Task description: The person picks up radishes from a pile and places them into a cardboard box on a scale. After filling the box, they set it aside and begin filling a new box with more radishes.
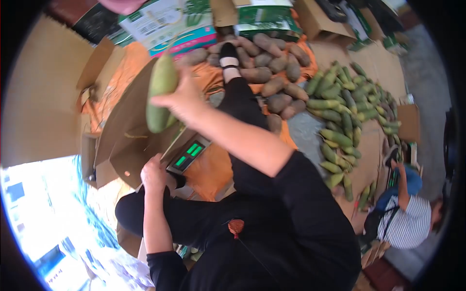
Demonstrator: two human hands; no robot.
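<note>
A long green radish (161,89) is held upright in my right hand (184,97), above an open cardboard box (131,114). My left hand (153,172) is closed on the near edge of that box. Between the box and my legs, a scale (188,154) shows green lit digits. Inside the box, part of another green vegetable shows behind the held one, but most of the inside is hidden.
Brown tubers (272,63) lie on orange cloth beyond my foot. A large pile of green radishes (347,106) spreads to the right. Printed cartons (167,24) stand at the back. Another person in a striped shirt (407,220) sits at the far right.
</note>
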